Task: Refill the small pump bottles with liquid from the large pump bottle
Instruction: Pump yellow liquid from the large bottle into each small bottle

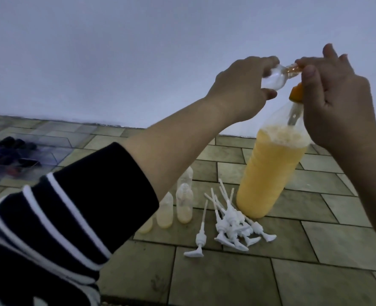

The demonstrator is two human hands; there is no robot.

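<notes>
My left hand (238,91) has its fingers curled around a small clear bottle (120,79), held on its side at the level of the pump head, neck pointing right. The bottle body looks nearly empty; orange-tinted liquid shows at its neck. My right hand (335,100) has its fingers (308,61) pinched together on the pump nozzle at that neck; the nozzle itself is mostly hidden by them.

Directly below the right hand, the orange pump collar (295,93) caps the large pump bottle (271,171). This bottle stands upright on the tiled floor (238,283) and holds yellow-orange liquid to roughly three quarters, with foam at the surface and a dip tube visible in the clear upper section.

Left of the large bottle's base, a group of small open bottles (183,203) stands upright; each visible one holds a shallow pale-yellow layer at the bottom. Between them and the large bottle lies a pile of white pump heads (233,224) with tubes attached, one lying slightly apart.

At far left, a clear tray (56,140) holds dark items, too blurred to identify.
</notes>
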